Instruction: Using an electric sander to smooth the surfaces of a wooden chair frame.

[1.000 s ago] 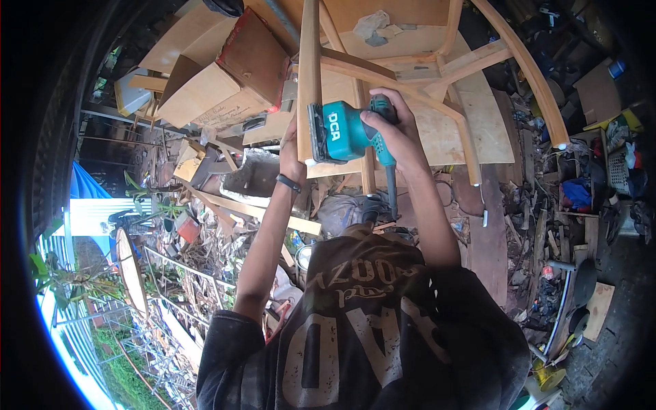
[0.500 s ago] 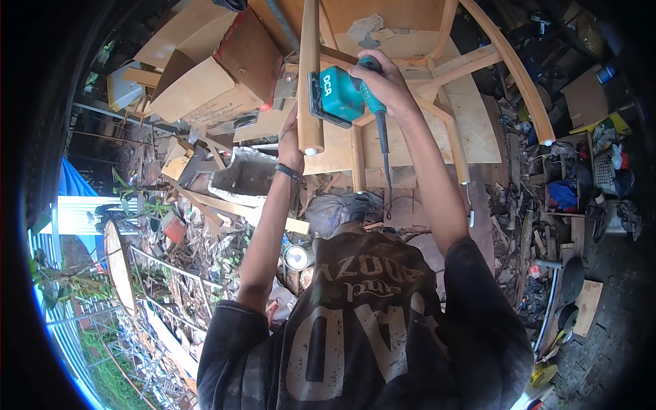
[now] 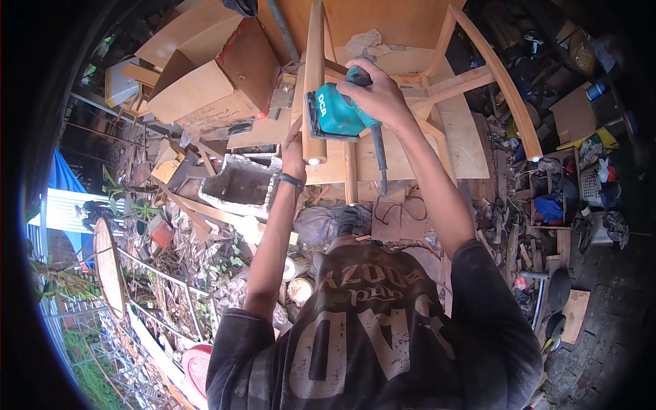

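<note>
My right hand [image 3: 380,97] is wrapped round the grip of a teal electric sander [image 3: 339,113]. The sander's dark pad is upright against the right side of a wooden chair leg [image 3: 314,65], near its white-capped end, and a cord hangs from the tool. My left hand [image 3: 294,156] grips that leg from its left side, a little below the sander, with some fingers hidden behind the wood. The leg belongs to a wooden chair frame [image 3: 459,85], whose other legs and rails spread to the right above a plywood board [image 3: 467,116].
Large cardboard boxes [image 3: 198,89] stand at the far left. Below them is a dirty white foam box [image 3: 239,183] amid scrap wood and debris. Tin cans [image 3: 301,290] sit by my left forearm. Crates and clutter [image 3: 550,205] line the right side.
The view has shifted slightly, so the chair frame appears lower and a little turned. Both hands keep their holds, with the sander still against the leg near its end.
</note>
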Motion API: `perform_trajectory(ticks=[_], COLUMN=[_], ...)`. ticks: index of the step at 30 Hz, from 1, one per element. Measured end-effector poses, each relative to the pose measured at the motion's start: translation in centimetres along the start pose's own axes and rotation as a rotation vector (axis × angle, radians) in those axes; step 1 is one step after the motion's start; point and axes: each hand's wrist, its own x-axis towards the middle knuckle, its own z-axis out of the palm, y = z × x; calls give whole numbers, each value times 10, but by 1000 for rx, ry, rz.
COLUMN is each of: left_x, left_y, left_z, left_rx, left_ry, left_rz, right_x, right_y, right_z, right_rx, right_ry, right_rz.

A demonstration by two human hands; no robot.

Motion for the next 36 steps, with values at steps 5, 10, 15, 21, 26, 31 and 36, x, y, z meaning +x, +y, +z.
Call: perform_trajectory(ticks=[5, 10, 15, 21, 26, 31, 36], left_x=[-8, 9, -2, -21, -37, -48, -60], left_y=[-6, -30, -23, 27, 55, 52, 62], left_z=[-11, -27, -14, -29, 9, 4, 11], left_rx=[-36, 30, 228, 249, 365, 238, 230], left_ry=[84, -25, -25, 86, -115, -287, -252], left_rz=[-29, 115, 152, -14, -57, -64, -112], right_x=[-60, -16, -51, -169, -211, -273, -363], right_y=[-35, -62, -57, -21, 63, 156, 204], right_z=[8, 16, 8, -29, -54, -74, -90], right_rx=[-61, -210, -168, 98, -82, -277, -369], right_ry=[-88, -51, -112, -67, 44, 130, 184], right_rz=[-75, -80, -80, -14, 126, 257, 600])
